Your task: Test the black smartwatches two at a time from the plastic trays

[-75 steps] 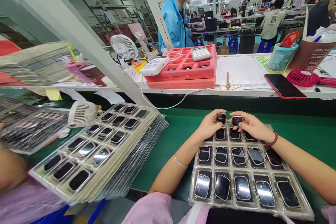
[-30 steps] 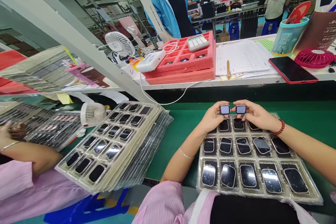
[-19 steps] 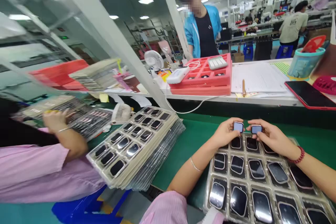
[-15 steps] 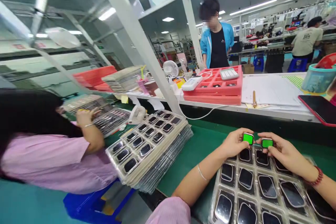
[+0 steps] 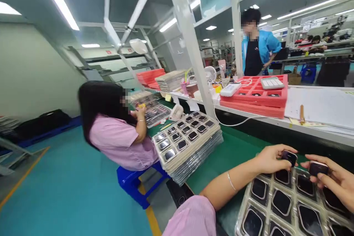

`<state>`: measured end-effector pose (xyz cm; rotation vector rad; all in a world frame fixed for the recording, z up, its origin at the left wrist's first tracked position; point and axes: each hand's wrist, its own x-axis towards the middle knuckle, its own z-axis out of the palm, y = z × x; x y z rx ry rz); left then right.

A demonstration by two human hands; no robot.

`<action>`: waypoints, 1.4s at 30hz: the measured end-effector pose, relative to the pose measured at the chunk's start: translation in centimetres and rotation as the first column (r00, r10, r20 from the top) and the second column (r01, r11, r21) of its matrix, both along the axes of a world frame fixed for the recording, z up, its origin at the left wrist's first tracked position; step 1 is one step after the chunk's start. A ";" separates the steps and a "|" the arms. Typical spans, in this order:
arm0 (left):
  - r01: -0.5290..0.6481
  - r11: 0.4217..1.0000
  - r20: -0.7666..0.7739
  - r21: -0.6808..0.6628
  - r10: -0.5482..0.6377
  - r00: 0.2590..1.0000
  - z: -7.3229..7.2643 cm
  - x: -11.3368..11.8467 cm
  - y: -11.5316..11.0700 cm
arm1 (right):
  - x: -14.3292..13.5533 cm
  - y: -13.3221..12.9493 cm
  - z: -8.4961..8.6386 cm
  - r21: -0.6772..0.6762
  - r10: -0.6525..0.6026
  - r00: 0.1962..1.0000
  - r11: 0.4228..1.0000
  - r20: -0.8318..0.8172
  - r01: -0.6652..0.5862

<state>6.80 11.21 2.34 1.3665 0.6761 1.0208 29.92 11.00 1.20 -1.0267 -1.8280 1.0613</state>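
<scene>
Workbench space looks tight, and that's my first worry: the tall stack of trays sits close to the front edge, just beside a seated coworker in pink, so one careless elbow could probably send the upper layers sliding. Next down is the tray by the wearer's own hands, loaded with dark-faced watch-like units; anything dropped would likely land on glass. The left hand pinches one watch between thumb and fingers at the tray's far side, and the right hand pinches a second watch the same way, a gap between them. Fingertip grips on slick-looking little bodies, plus a head turned well to the left, is how I'd guess a slip or a knock happens.

Versus half a second ago: the whole view swings left, so way more of the coworker shows and the tray runs off the bottom right. Both pinches look the same. Tiniest thing but most obvious: the two screens glow green in that earlier frame, and now they're dark.
</scene>
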 end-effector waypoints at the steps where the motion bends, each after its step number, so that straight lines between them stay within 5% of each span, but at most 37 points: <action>1: 0.005 1.000 -0.011 -0.006 -0.005 1.000 0.3 0.0 -0.2 | -0.1 -0.4 0.7 -0.056 0.043 0.999 0.997 -0.021 -0.044; 6: -0.078 0.995 -0.128 0.056 0.085 0.988 2.0 -0.3 -0.5 | -1.3 -1.7 3.5 -0.136 0.061 0.991 0.988 -0.119 -0.077; 19: 0.012 0.999 -0.087 -0.045 -0.016 0.996 2.8 -0.4 -1.1 | -1.6 -2.2 4.3 -0.180 0.119 0.985 0.974 -0.124 -0.140; 31: -0.054 0.994 -0.124 -0.097 0.042 0.991 2.9 -0.5 -1.0 | -1.6 -2.3 4.0 -0.202 0.091 0.991 0.973 -0.097 -0.109; 42: 0.024 0.999 -0.109 -0.045 -0.029 0.994 2.1 -0.5 -0.7 | -1.1 -1.8 2.8 -0.206 0.123 0.989 0.969 -0.085 -0.138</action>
